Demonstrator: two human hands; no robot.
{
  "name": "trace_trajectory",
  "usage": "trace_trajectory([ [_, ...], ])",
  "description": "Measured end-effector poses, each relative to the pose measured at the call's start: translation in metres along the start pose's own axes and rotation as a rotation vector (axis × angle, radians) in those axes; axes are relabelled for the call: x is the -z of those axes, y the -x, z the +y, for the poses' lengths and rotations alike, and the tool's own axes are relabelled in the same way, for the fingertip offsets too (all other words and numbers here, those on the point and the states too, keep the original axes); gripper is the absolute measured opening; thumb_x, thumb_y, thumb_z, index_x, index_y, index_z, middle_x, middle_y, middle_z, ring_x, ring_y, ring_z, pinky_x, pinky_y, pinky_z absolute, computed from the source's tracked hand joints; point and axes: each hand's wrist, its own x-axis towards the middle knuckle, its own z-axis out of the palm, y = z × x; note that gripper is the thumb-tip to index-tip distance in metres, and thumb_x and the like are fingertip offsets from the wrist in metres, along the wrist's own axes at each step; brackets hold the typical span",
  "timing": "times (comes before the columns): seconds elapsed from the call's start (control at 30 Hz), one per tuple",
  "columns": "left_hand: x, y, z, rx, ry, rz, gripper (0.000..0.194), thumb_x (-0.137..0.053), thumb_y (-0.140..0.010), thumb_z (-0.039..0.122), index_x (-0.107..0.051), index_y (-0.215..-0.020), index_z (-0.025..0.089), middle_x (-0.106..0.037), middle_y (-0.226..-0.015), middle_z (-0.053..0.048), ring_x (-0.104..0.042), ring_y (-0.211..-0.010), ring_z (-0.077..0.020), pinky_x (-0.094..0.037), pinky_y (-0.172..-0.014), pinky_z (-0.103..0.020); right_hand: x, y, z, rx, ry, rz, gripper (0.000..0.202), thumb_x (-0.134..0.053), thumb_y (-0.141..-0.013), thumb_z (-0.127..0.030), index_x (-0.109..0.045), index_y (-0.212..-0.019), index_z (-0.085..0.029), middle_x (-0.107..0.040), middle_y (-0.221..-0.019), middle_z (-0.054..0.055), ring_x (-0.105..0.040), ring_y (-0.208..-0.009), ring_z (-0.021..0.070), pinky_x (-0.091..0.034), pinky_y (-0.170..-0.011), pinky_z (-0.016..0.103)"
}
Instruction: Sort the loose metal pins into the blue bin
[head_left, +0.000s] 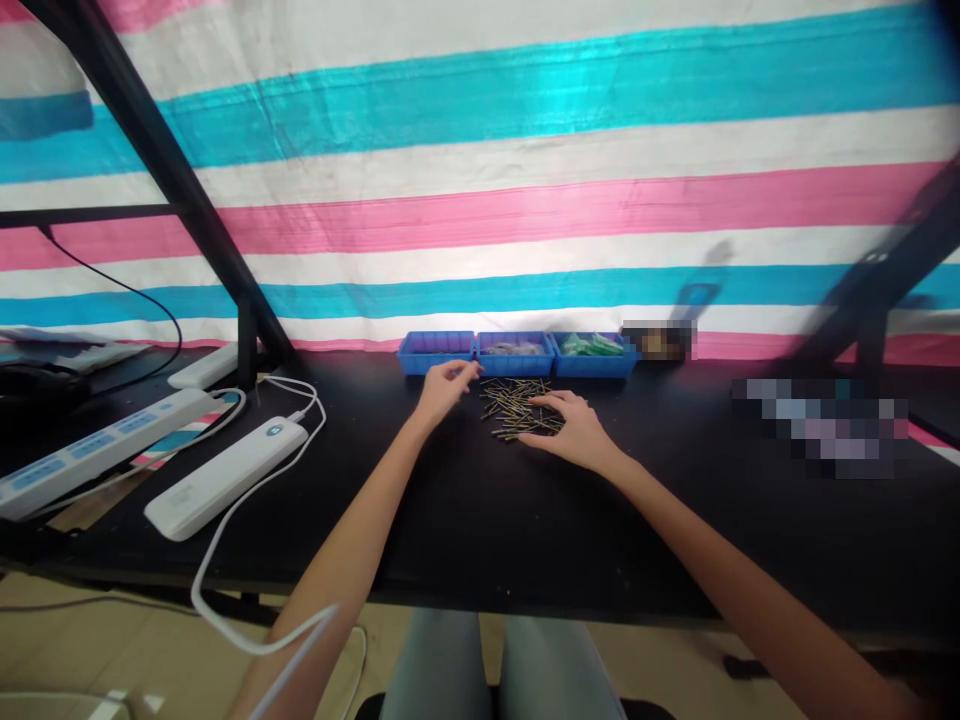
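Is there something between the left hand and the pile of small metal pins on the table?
Nothing visible. The left hand hovers just left of the pins, with only bare black table between. The right hand rests on the pile's right side.

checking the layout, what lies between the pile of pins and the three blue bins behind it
In the head view, only a narrow strip of bare black table separates the pile of pins from the blue bins; the left hand hovers at its left end.

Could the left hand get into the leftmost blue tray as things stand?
Probably yes. The left hand hovers just in front of the leftmost blue tray, whose top is open, and nothing lies between them. The right hand rests on the pile of pins, well aside.
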Motion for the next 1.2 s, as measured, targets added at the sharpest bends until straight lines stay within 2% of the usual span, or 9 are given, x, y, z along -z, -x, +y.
trace_trajectory([
  [0.07,-0.004,0.007,0.001,-0.024,-0.125,-0.074,0.024,-0.072,-0.056,0.044,-0.068,-0.058,0.020,-0.065,-0.063,-0.002,-0.053,-0.056,-0.0131,-0.031,-0.045,-0.021,0.000,0.000,0.001,0.017,0.012,-0.031,0.054,-0.069,-0.057,-0.055,-0.063,-0.103,-0.027,-0.055,-0.111,0.008,-0.050,-0.104,0.0271,-0.035,-0.091,0.045],
  [0.13,-0.008,0.012,0.003,-0.079,-0.345,-0.185,0.026,-0.074,-0.050,0.046,-0.065,-0.050,0.021,-0.062,-0.056,0.000,-0.052,-0.056,-0.0136,-0.028,-0.046,-0.022,0.001,0.000,0.002,0.037,0.009,-0.046,0.046,-0.068,-0.061,-0.051,-0.065,-0.098,-0.026,-0.058,-0.107,0.007,-0.052,-0.101,0.0254,-0.036,-0.089,0.043],
  [0.23,-0.014,0.018,0.005,-0.181,-0.661,-0.345,0.032,-0.067,-0.057,0.055,-0.067,-0.057,0.023,-0.063,-0.061,0.001,-0.052,-0.057,-0.0141,-0.026,-0.046,-0.022,0.002,-0.001,0.001,0.058,-0.011,-0.051,0.030,-0.065,-0.068,-0.043,-0.067,-0.092,-0.025,-0.062,-0.098,0.005,-0.056,-0.095,0.0226,-0.039,-0.085,0.040],
  [0.37,-0.023,0.021,0.007,-0.236,-0.744,-0.414,0.027,-0.064,-0.064,0.051,-0.068,-0.070,0.025,-0.064,-0.065,0.001,-0.053,-0.058,-0.0133,-0.027,-0.047,-0.022,0.002,-0.003,-0.001,0.073,-0.022,-0.042,0.015,-0.061,-0.074,-0.034,-0.068,-0.083,-0.024,-0.065,-0.089,0.004,-0.058,-0.088,0.0204,-0.041,-0.081,0.036],
  [0.57,-0.035,0.027,0.009,-0.298,-0.753,-0.422,0.019,-0.059,-0.072,0.042,-0.068,-0.075,0.025,-0.065,-0.068,0.001,-0.054,-0.061,-0.0131,-0.027,-0.048,-0.021,0.002,-0.004,-0.001,0.103,-0.074,-0.010,0.012,-0.059,-0.077,-0.029,-0.069,-0.080,-0.023,-0.066,-0.083,0.002,-0.059,-0.078,0.0163,-0.044,-0.072,0.029],
  [0.87,-0.039,0.032,0.005,-0.350,-0.734,-0.311,0.019,-0.057,-0.076,0.041,-0.069,-0.077,0.026,-0.065,-0.079,0.001,-0.054,-0.066,-0.0122,-0.029,-0.051,-0.021,0.000,-0.005,0.003,0.023,-0.123,0.079,0.019,-0.057,-0.077,-0.038,-0.070,-0.082,-0.026,-0.066,-0.086,0.003,-0.060,-0.076,0.0173,-0.045,-0.069,0.029],
  [0.93,-0.040,0.031,0.005,-0.347,-0.670,-0.270,0.022,-0.056,-0.076,0.043,-0.069,-0.081,0.026,-0.064,-0.081,0.000,-0.053,-0.064,-0.0114,-0.031,-0.052,-0.021,-0.001,-0.006,0.003,-0.005,-0.160,0.104,0.021,-0.055,-0.078,-0.039,-0.070,-0.084,-0.025,-0.066,-0.086,0.004,-0.060,-0.076,0.0180,-0.047,-0.069,0.030],
  [1.03,-0.042,0.030,0.007,-0.346,-0.460,-0.212,0.024,-0.058,-0.075,0.043,-0.070,-0.085,0.024,-0.064,-0.080,-0.001,-0.050,-0.061,-0.0109,-0.036,-0.056,-0.022,-0.001,-0.007,0.001,-0.016,-0.203,0.112,0.023,-0.053,-0.079,-0.040,-0.070,-0.083,-0.024,-0.066,-0.086,0.004,-0.060,-0.076,0.0183,-0.047,-0.068,0.030],
  [1.2,-0.049,0.032,0.010,-0.307,-0.191,-0.225,0.025,-0.061,-0.074,0.040,-0.069,-0.083,0.018,-0.064,-0.082,-0.004,-0.050,-0.060,-0.0103,-0.040,-0.056,-0.022,-0.003,-0.003,-0.008,0.027,-0.198,0.060,0.021,-0.052,-0.081,-0.035,-0.070,-0.079,-0.025,-0.065,-0.088,0.004,-0.060,-0.077,0.0182,-0.047,-0.070,0.031],
])
